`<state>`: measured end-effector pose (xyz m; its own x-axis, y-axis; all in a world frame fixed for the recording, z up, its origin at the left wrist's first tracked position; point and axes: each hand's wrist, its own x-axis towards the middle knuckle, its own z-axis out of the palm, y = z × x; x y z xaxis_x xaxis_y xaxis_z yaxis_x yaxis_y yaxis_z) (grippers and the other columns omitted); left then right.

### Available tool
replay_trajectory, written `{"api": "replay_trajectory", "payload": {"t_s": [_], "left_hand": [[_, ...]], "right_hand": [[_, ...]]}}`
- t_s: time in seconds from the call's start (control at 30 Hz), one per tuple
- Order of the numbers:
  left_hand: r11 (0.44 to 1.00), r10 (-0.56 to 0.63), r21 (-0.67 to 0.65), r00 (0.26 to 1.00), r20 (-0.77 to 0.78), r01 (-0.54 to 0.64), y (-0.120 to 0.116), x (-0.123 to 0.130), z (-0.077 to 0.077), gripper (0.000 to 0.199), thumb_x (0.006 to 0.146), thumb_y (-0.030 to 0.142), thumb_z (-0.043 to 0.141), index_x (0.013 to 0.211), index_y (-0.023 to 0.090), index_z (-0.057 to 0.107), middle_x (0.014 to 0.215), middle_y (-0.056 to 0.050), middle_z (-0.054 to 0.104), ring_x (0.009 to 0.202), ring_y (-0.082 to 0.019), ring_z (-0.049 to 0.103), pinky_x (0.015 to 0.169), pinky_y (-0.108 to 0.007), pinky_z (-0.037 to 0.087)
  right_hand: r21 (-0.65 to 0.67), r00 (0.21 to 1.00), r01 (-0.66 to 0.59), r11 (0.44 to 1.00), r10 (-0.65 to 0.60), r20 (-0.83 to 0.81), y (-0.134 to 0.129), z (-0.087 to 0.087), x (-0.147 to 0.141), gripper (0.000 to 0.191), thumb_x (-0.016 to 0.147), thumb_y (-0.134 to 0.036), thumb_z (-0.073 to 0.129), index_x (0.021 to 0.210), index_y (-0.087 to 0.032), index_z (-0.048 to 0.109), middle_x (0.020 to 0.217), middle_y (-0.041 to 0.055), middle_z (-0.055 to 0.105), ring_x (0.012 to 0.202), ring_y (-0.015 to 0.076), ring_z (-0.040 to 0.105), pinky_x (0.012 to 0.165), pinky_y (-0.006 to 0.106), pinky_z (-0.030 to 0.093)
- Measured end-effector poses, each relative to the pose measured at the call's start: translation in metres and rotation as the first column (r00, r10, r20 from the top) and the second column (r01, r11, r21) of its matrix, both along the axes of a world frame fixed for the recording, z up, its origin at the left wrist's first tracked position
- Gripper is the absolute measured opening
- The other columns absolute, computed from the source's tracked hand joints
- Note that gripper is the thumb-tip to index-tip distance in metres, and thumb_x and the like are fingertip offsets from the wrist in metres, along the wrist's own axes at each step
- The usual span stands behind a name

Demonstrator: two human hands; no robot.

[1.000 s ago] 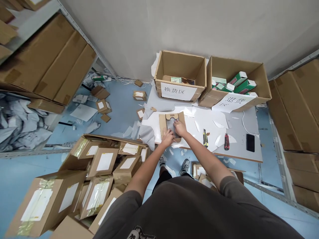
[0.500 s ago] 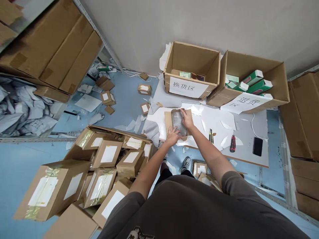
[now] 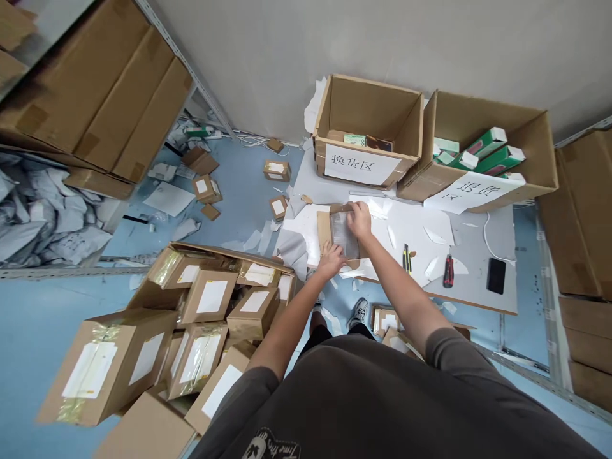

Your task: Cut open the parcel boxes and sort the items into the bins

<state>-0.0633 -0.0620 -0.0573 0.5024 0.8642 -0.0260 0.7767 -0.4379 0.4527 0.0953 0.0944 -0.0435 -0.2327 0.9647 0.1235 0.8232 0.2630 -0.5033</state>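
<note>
R hand (image 3: 359, 220) has shifted off grey insert (image 3: 343, 231) to far R corner of opened box (image 3: 324, 229), fingers curled, so insert's less covered. L hand (image 3: 331, 259) at box's near edge, fingers slightly spread. Can't tell if either grips; insert's btwn box flaps.

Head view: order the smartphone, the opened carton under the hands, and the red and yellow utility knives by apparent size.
1. Opened carton
2. Smartphone
3. Red utility knife and yellow utility knife: too alike to rank
</note>
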Motion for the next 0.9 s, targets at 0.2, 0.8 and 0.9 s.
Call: {"api": "replay_trajectory", "payload": {"t_s": [0.2,0.8,0.9], "left_hand": [[0.991,0.132,0.023,0.989,0.070,-0.134,-0.022,-0.012,0.008,0.017,0.095,0.039,0.082,0.105,0.026,0.086,0.130,-0.012,0.073,0.144,-0.037,0.054,0.134,-0.074,0.019],[0.982,0.188,-0.030,0.977,0.103,-0.186,-0.016,-0.006,-0.002,0.005,0.096,0.029,0.081,0.093,0.028,0.085,0.106,-0.007,0.076,0.143,-0.034,0.057,0.134,-0.069,0.024],[0.982,0.190,-0.020,0.975,0.112,-0.189,-0.015,-0.002,-0.003,0.005,0.095,0.030,0.082,0.091,0.028,0.084,0.109,-0.007,0.075,0.144,-0.034,0.056,0.134,-0.069,0.025]], "right_hand": [[-0.474,0.980,0.120,0.872,-0.028,0.197,-0.065,-0.003,-0.019,0.058,0.098,-0.040,0.074,0.146,-0.010,0.063,0.143,0.0234,0.065,0.124,0.0337,0.068,0.108,0.041,0.053],[-0.502,0.946,0.219,0.837,-0.055,0.321,-0.060,0.015,-0.036,0.086,0.096,-0.018,0.068,0.172,-0.022,0.030,0.159,0.0225,0.046,0.128,0.0339,0.069,0.107,0.043,0.055],[-0.515,0.931,0.207,0.832,-0.006,0.365,-0.064,0.019,-0.028,0.052,0.104,-0.016,0.053,0.157,-0.019,0.055,0.158,0.0221,0.045,0.123,0.0316,0.072,0.106,0.041,0.054]]}}
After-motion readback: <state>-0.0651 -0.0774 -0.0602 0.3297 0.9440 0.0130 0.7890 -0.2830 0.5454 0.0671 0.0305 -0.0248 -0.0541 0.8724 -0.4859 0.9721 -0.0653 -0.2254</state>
